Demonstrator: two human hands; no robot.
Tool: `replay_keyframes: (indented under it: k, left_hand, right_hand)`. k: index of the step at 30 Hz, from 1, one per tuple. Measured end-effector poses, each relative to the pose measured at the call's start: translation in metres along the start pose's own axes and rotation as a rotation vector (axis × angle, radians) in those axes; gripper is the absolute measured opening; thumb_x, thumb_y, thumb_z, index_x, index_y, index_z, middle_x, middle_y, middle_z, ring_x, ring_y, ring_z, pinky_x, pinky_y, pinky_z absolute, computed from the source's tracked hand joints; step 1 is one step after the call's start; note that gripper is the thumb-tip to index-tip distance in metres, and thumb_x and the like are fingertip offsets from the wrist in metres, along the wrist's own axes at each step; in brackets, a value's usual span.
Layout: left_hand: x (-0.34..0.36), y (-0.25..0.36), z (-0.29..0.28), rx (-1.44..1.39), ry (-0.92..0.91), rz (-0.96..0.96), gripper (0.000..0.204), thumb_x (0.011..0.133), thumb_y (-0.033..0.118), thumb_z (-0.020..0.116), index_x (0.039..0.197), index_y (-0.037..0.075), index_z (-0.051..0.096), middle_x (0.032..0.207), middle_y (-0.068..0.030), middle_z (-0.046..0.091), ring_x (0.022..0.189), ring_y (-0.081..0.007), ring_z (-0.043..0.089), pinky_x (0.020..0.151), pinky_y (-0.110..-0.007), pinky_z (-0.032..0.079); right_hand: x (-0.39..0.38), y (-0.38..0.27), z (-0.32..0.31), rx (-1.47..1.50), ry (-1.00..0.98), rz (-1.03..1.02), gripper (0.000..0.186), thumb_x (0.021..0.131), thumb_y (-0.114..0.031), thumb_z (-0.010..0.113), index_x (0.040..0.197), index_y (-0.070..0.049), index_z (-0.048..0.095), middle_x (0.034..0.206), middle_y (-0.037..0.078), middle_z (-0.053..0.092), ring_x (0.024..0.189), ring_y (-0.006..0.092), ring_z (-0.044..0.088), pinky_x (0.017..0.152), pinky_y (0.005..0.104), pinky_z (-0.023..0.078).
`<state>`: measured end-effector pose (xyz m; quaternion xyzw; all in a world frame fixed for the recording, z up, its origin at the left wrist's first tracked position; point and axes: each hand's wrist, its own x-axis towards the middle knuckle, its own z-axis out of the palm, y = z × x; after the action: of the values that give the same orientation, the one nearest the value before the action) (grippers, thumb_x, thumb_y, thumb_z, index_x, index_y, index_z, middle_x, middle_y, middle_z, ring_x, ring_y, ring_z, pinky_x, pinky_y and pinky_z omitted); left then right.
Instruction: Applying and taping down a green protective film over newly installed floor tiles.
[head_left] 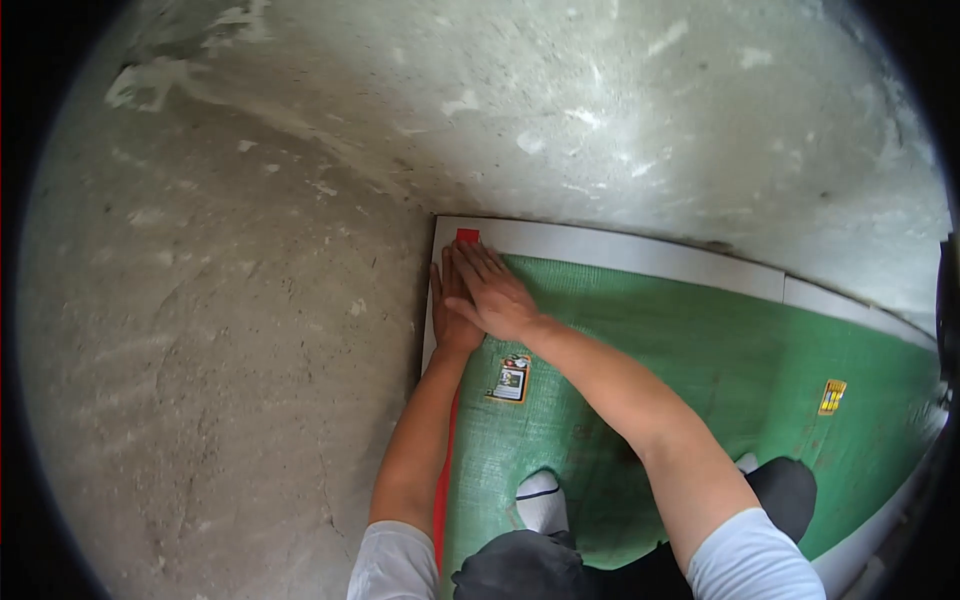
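Note:
Both hands lie at the corner of a green woven sheet [680,330] where two bare walls meet. A strip of red tape [468,235] shows just beyond my fingertips, stuck across the pale border [610,242]. My right hand [497,296] presses flat with its fingers stretched forward, overlapping the other hand. Beside the left wall, my left hand [455,325] also lies with straight fingers; the right hand hides part of it. Whatever is under the palms is hidden. More red tape [443,490] runs along the sheet's left edge, beside my left forearm.
A rough grey wall [230,330] rises close on the left, and another wall [620,120] stands ahead. Two small printed labels [510,379] [832,397] are on the sheet. My white-socked foot [542,502] rests on the sheet below my arms.

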<state>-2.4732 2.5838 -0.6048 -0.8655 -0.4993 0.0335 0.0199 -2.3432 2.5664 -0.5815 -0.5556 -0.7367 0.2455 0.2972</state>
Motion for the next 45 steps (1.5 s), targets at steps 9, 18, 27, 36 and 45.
replay_keyframes:
  k: [9, 18, 27, 36, 45]
  left_hand:
    - [-0.003, -0.012, 0.004, -0.078, 0.051, -0.04, 0.078, 0.103, 0.039, 0.048, 0.164, -0.001, 0.021, 0.172, -0.0207, 0.019, 0.161, -0.0341, 0.013, 0.13, -0.052, 0.007]
    - [0.005, 0.01, -0.019, -0.38, 0.181, 0.05, 0.075, 0.101, 0.033, 0.054, 0.161, -0.002, 0.028, 0.17, -0.0217, 0.023, 0.159, -0.0358, 0.019, 0.13, -0.052, 0.01]
    - [0.005, 0.01, -0.017, -0.295, 0.029, 0.091, 0.073, 0.099, 0.024, 0.058, 0.161, -0.001, 0.03, 0.169, -0.0213, 0.027, 0.159, -0.0364, 0.021, 0.13, -0.05, 0.013]
    - [0.02, 0.098, -0.038, -0.286, -0.09, 0.216, 0.076, 0.105, 0.033, 0.051, 0.165, 0.001, 0.018, 0.173, -0.0188, 0.016, 0.161, -0.0346, 0.012, 0.131, -0.049, 0.011]
    - [0.022, 0.102, -0.054, -0.18, -0.205, 0.19, 0.075, 0.106, 0.035, 0.048, 0.165, 0.001, 0.017, 0.173, -0.0181, 0.014, 0.161, -0.0335, 0.011, 0.131, -0.048, 0.01]
  right_hand:
    - [-0.011, 0.001, -0.007, -0.184, 0.054, 0.152, 0.081, 0.1, -0.046, 0.06, 0.157, 0.006, 0.034, 0.165, 0.024, 0.032, 0.157, 0.0362, 0.026, 0.13, 0.0482, 0.017]
    - [-0.059, 0.006, -0.058, -0.181, 0.028, 0.169, 0.079, 0.099, -0.041, 0.063, 0.157, 0.005, 0.036, 0.165, 0.024, 0.034, 0.158, 0.0343, 0.023, 0.131, 0.0457, 0.014]
    - [-0.081, 0.06, -0.091, -0.224, -0.238, -0.162, 0.081, 0.1, -0.05, 0.058, 0.156, 0.004, 0.036, 0.165, 0.024, 0.032, 0.157, 0.0368, 0.025, 0.131, 0.048, 0.015]
    - [-0.146, 0.124, -0.136, -0.289, -0.043, -0.106, 0.087, 0.097, -0.055, 0.058, 0.157, 0.004, 0.035, 0.168, 0.022, 0.027, 0.159, 0.0341, 0.021, 0.131, 0.0464, 0.013]
    - [-0.378, 0.259, -0.34, -0.503, 0.19, 0.506, 0.083, 0.096, -0.043, 0.067, 0.157, 0.004, 0.036, 0.166, 0.023, 0.032, 0.156, 0.0378, 0.028, 0.129, 0.0491, 0.021]
